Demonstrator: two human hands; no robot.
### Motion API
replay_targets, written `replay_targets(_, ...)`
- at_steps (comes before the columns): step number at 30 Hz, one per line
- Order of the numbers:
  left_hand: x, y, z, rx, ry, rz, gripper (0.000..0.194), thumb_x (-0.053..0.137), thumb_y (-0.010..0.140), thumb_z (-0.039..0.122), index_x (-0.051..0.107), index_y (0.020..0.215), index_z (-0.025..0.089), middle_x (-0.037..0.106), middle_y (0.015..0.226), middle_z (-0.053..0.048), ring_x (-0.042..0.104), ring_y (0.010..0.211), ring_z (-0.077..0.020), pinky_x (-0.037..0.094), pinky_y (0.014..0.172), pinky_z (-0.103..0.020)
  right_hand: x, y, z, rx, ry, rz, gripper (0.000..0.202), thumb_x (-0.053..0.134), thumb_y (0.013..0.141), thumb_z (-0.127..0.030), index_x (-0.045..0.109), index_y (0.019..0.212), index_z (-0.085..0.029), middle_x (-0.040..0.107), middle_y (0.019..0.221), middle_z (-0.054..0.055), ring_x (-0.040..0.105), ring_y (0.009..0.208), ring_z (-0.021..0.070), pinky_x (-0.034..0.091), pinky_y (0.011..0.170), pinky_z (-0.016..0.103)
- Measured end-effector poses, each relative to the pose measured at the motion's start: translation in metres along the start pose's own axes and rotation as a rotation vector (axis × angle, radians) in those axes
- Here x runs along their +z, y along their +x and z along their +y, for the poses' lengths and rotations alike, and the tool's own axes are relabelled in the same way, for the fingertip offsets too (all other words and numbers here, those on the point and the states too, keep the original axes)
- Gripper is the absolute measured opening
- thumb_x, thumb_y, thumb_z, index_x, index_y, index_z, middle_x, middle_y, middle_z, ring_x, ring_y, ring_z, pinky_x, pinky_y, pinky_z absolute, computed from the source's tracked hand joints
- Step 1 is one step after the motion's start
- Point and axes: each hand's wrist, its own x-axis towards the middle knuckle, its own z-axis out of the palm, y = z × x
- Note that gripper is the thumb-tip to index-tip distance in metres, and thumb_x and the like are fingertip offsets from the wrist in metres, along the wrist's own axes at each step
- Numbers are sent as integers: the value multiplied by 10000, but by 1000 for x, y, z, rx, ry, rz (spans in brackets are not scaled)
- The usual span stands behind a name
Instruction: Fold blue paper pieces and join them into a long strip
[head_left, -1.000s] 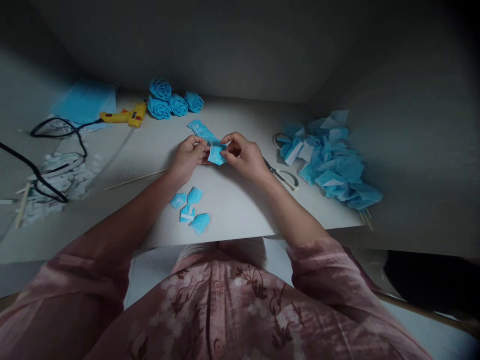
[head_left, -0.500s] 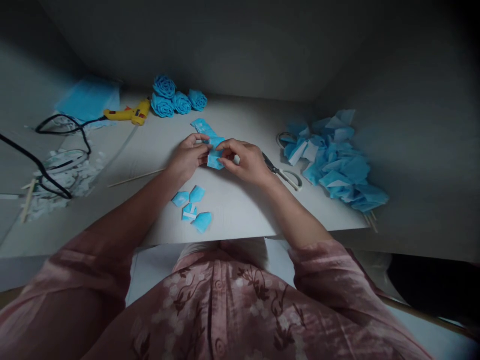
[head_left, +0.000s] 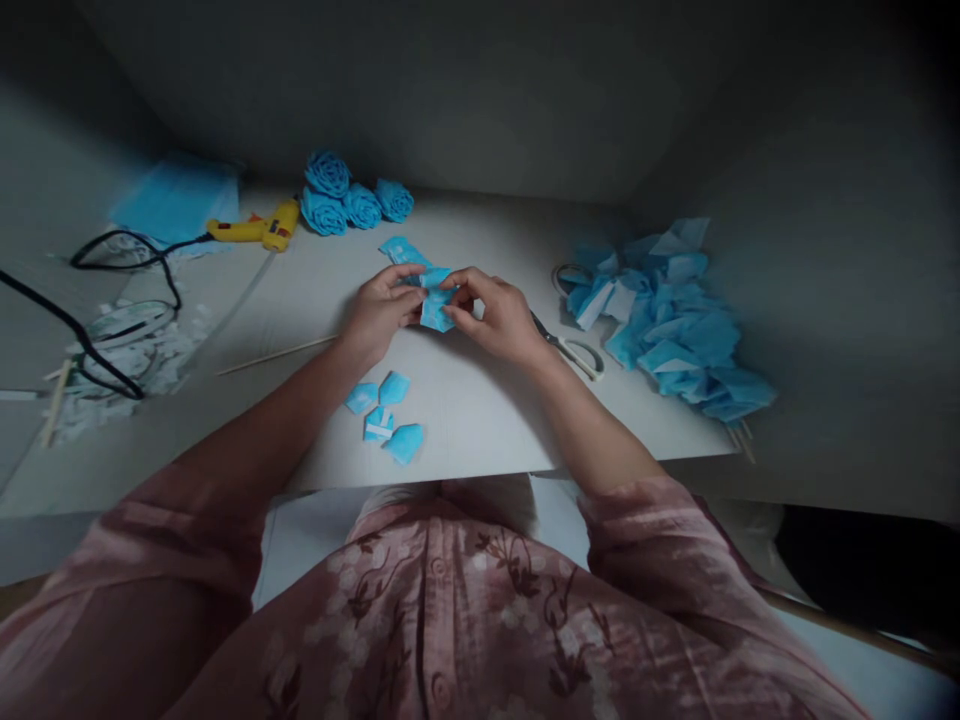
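Between my two hands is a blue fabric strip, folded and creased, held a little above the white table. My left hand pinches its left edge, fingers closed on it. From the right, my right hand grips the opposite edge between thumb and forefinger. Another blue piece shows just beyond my left fingers; whether it joins the held strip I cannot tell. Several small blue cut pieces lie nearer to me. Scissors rest beside my right wrist, their blades partly hidden by it.
Several blue rosettes sit at the back. To their left are a yellow glue gun with a black cord and a stack of blue sheets. A thin stick lies by my left forearm. Blue scraps are heaped at right.
The held strip has shifted slightly right and away from me. Both hands have moved a little with it, still gripping, and the strip's lower end sits higher.
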Motion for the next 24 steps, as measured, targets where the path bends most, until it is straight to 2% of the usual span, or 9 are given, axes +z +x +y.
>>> replay_targets(6,1,-2,2,-30,-41,-4,264,731,888,93,706,1136,181,720,782,19,700,688,-132,590,719,-262,-1,1,0,68,-40,-6,338,616,962,-249,708,1284,-200,773,918,26,690,840,200,510,893,348)
replay_targets(10,2,-3,4,-41,-63,-15,190,728,947,181,693,1134,173,730,812,-5,723,719,-152,611,756,-297,-1,1,-1,76,-54,6,353,609,948,-232,710,1285,-195,781,933,32,694,854,201,507,886,341)
replay_targets(12,3,-4,4,-30,-53,-29,242,766,913,178,690,1143,176,730,823,2,725,739,-150,611,777,-296,0,0,-1,81,-51,13,355,605,947,-236,710,1284,-194,782,929,29,695,855,200,505,874,337)
replay_targets(16,4,-4,4,7,-15,-21,353,780,791,67,699,1114,183,697,782,37,695,721,-128,578,754,-259,3,1,3,103,34,31,360,619,951,-269,698,1292,-184,769,910,24,702,835,196,512,851,339)
replay_targets(20,0,0,4,39,16,40,342,812,776,106,689,1078,206,696,799,34,691,737,-138,567,760,-269,4,5,16,213,224,142,391,613,1026,-454,657,1328,-209,744,910,20,724,882,203,557,897,358)
replay_targets(22,-2,2,4,45,21,58,357,820,778,117,685,1092,219,701,813,31,688,746,-141,562,757,-268,4,7,24,280,310,222,483,603,1034,-611,645,1316,-220,716,887,20,731,909,213,571,913,373)
replay_targets(24,-2,2,3,44,19,70,357,807,790,115,683,1104,230,706,821,31,693,760,-142,567,761,-266,5,7,28,336,395,223,602,618,996,-743,631,1313,-231,700,882,21,726,914,216,578,914,383)
